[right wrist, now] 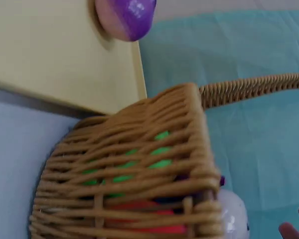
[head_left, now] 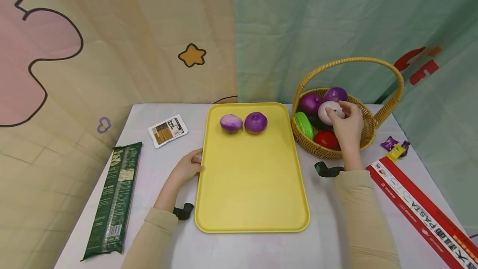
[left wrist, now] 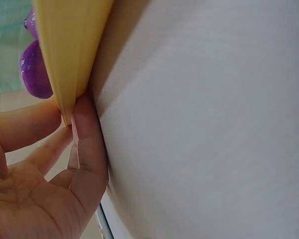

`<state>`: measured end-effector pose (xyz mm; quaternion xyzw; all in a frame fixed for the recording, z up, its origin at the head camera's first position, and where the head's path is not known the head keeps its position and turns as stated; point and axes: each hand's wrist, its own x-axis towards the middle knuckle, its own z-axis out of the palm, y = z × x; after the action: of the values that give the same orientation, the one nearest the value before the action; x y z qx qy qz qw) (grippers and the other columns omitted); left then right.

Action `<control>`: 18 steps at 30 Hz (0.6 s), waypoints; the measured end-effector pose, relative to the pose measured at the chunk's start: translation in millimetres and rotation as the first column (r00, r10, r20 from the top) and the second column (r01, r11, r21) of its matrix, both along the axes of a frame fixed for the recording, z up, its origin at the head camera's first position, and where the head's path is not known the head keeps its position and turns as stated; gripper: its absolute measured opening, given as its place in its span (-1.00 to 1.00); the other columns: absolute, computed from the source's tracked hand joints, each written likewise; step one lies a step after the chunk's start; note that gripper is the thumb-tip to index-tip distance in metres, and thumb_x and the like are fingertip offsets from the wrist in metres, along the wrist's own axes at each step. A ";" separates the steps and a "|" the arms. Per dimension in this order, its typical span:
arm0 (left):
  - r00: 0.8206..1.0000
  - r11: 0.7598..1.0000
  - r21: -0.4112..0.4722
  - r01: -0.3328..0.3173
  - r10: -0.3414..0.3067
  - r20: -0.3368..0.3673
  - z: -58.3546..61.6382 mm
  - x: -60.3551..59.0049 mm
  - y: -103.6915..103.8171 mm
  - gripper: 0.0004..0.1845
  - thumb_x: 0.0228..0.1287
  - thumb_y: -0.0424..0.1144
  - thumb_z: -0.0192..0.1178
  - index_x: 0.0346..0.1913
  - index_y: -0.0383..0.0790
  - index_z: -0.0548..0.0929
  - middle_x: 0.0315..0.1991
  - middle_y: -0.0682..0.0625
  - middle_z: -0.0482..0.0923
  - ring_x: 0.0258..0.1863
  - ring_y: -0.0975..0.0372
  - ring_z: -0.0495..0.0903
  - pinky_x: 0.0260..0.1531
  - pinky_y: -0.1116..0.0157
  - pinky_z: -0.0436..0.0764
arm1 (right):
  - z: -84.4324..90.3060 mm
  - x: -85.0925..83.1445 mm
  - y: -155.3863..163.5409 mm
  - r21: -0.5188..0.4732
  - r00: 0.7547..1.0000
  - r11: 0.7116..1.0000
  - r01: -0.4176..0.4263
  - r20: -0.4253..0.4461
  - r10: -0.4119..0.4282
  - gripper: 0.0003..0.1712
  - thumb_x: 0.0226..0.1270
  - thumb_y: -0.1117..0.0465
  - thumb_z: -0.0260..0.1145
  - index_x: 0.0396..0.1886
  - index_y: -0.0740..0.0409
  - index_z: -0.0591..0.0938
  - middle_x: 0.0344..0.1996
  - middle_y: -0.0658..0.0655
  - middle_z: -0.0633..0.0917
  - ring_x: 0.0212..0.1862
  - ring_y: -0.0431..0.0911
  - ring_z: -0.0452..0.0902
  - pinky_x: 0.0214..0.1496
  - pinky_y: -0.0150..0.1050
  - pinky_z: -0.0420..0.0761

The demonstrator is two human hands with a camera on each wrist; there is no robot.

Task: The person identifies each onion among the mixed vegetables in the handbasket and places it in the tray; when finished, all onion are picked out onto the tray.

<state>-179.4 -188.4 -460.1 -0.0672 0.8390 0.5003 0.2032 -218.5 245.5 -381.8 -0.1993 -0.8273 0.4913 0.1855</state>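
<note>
Yellow tray (head_left: pixel 254 186) sits in the middle of the white table (head_left: pixel 246 252), and well off to its left there's a long green packet (head_left: pixel 113 200). Next over, a small flat packet (head_left: pixel 168 131) lies further back. Then comes the left hand (head_left: pixel 186 165), pinching the tray's left edge from both sides. At the tray's far end, a streaky purple vegetable (head_left: pixel 231 123) is just beside a darker purple vegetable (head_left: pixel 256 123). Right of that is a wicker basket (head_left: pixel 315 149) holding a green vegetable (head_left: pixel 304 125), a red vegetable (head_left: pixel 326 140) and a pale round vegetable (head_left: pixel 328 115), among others. Right hand (head_left: pixel 349 125) is over that pale one, fingers loosely bent and empty; the right wrist view shows a gap. Past it: small wrapped sweets (head_left: pixel 396 152), plus a red pasta box (head_left: pixel 418 211).
</note>
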 end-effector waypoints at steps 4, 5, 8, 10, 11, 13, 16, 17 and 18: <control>1.000 1.000 -0.001 -0.004 0.004 -0.002 0.1 -0.1 0.5 -0.26 0.20 -0.54 0.12 0.48 -0.32 0.22 -0.13 -0.24 0.48 -0.27 0.15 0.56 -0.23 0.26 0.69 | -11.6 -4.0 12.7 0.009 0.999 1.000 0.007 0.051 -0.008 -0.19 0.28 -0.10 0.32 0.43 0.15 0.32 0.37 0.21 0.34 0.41 0.05 0.23 0.49 -0.10 0.24; 1.000 1.000 0.001 -0.007 0.007 -0.003 0.1 -0.1 0.5 -0.26 0.20 -0.54 0.12 0.48 -0.32 0.23 -0.13 -0.24 0.48 -0.27 0.15 0.56 -0.24 0.27 0.68 | -14.8 -5.4 14.4 0.010 0.998 1.000 0.003 0.065 -0.003 -0.16 0.29 -0.10 0.32 0.45 0.16 0.28 0.40 0.23 0.31 0.42 0.06 0.20 0.51 -0.10 0.22; 1.000 1.000 0.005 -0.010 0.010 -0.005 -0.1 0.1 1.5 -0.26 0.20 -0.54 0.12 0.48 -0.32 0.23 -0.13 -0.24 0.49 -0.27 0.15 0.56 -0.25 0.28 0.68 | -23.9 -9.3 17.1 0.013 0.995 1.000 -0.011 0.102 0.009 -0.08 0.29 -0.09 0.32 0.50 0.18 0.18 0.44 0.25 0.22 0.45 0.08 0.14 0.55 -0.07 0.16; 1.000 1.000 0.009 -0.007 0.007 -0.005 -0.4 0.5 2.2 -0.27 0.20 -0.54 0.12 0.48 -0.33 0.23 -0.12 -0.25 0.49 -0.26 0.14 0.56 -0.24 0.27 0.68 | -29.7 -11.8 18.0 0.017 0.993 1.000 -0.019 0.116 0.016 -0.05 0.27 -0.08 0.33 0.52 0.19 0.15 0.45 0.27 0.19 0.47 0.10 0.10 0.56 -0.04 0.12; 1.000 1.000 0.010 -0.007 0.007 -0.004 -0.4 0.7 2.5 -0.27 0.20 -0.54 0.12 0.48 -0.33 0.23 -0.11 -0.25 0.48 -0.26 0.14 0.56 -0.23 0.27 0.68 | -32.2 -13.1 18.1 0.018 0.992 1.000 -0.024 0.121 0.021 -0.03 0.26 -0.09 0.34 0.53 0.19 0.13 0.46 0.27 0.17 0.48 0.11 0.08 0.57 -0.01 0.10; 1.000 1.000 0.013 -0.004 0.004 -0.007 -0.4 0.9 2.8 -0.27 0.20 -0.55 0.11 0.48 -0.34 0.22 -0.10 -0.26 0.48 -0.25 0.13 0.56 -0.22 0.25 0.69 | -37.1 -16.5 18.6 0.027 0.991 0.999 -0.035 0.127 0.031 0.00 0.26 -0.09 0.33 0.55 0.19 0.09 0.49 0.28 0.12 0.50 0.14 0.03 0.58 0.03 0.05; 1.000 1.000 0.015 -0.009 0.009 -0.003 0.0 0.8 1.8 -0.26 0.20 -0.54 0.11 0.48 -0.33 0.22 -0.10 -0.26 0.47 -0.24 0.12 0.56 -0.21 0.24 0.69 | -42.1 -20.5 18.4 0.049 0.992 0.998 -0.047 0.117 0.041 0.02 0.26 -0.07 0.33 0.56 0.19 0.06 0.51 0.30 0.09 0.51 0.17 0.01 0.58 0.06 0.03; 1.000 1.000 0.009 -0.007 0.007 -0.003 0.0 0.9 1.0 -0.27 0.20 -0.54 0.12 0.48 -0.33 0.22 -0.10 -0.25 0.47 -0.24 0.12 0.56 -0.21 0.24 0.69 | -43.2 -21.5 17.9 0.053 0.993 0.998 -0.046 0.113 0.040 0.02 0.25 -0.07 0.33 0.57 0.19 0.06 0.51 0.30 0.09 0.51 0.17 0.02 0.58 0.07 0.04; 1.000 1.000 0.005 -0.008 0.008 -0.003 0.2 0.7 0.1 -0.26 0.20 -0.54 0.12 0.48 -0.33 0.22 -0.10 -0.25 0.47 -0.23 0.12 0.56 -0.21 0.24 0.69 | -44.1 -22.6 17.3 0.061 0.993 0.997 -0.044 0.109 0.037 0.03 0.24 -0.06 0.34 0.56 0.19 0.08 0.50 0.31 0.10 0.50 0.18 0.03 0.57 0.06 0.05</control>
<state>-178.7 -188.3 -459.9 -0.0693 0.8377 0.5035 0.2001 -241.1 262.7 -425.9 -0.2026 -0.8551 0.4572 0.1366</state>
